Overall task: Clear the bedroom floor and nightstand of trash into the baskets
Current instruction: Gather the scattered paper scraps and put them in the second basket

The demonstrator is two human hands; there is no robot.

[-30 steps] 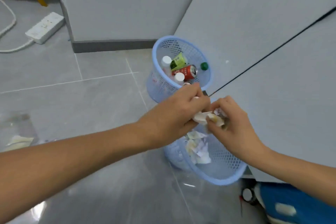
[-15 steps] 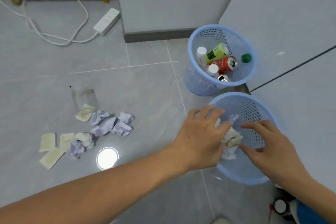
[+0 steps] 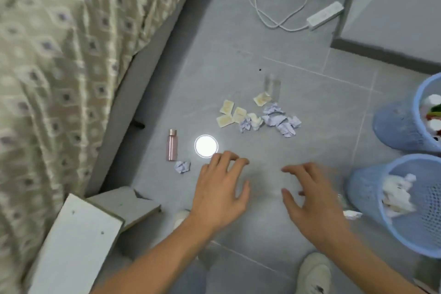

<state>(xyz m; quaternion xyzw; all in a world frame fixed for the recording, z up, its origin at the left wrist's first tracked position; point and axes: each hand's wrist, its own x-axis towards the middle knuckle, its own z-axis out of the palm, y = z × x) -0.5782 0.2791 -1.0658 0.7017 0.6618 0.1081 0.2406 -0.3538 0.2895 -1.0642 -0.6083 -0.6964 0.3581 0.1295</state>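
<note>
My left hand [image 3: 220,188] and my right hand [image 3: 312,200] hover over the grey floor, both empty with fingers spread. Ahead of them lies a heap of crumpled lilac paper [image 3: 280,119] and yellowish square wrappers [image 3: 230,113]. A small pink bottle [image 3: 171,148] lies on its side left of my left hand, with one crumpled paper ball [image 3: 182,166] beside it. At the right stand two blue mesh baskets: the near basket [image 3: 365,188] holds crumpled paper, the far basket [image 3: 396,126] holds bottles and cans. A paper scrap [image 3: 352,214] lies at the near basket's foot.
A bed with a patterned cover [image 3: 59,67] fills the left side. A white board [image 3: 76,243] sits at lower left. A white power strip [image 3: 324,15] and its cable lie at the top. A clear plastic wrapper [image 3: 272,85] lies behind the heap. My shoes [image 3: 315,272] are below.
Both hands have let the paper drop into the near basket and moved left, empty. The view has swung left from the baskets to the floor beside the bed.
</note>
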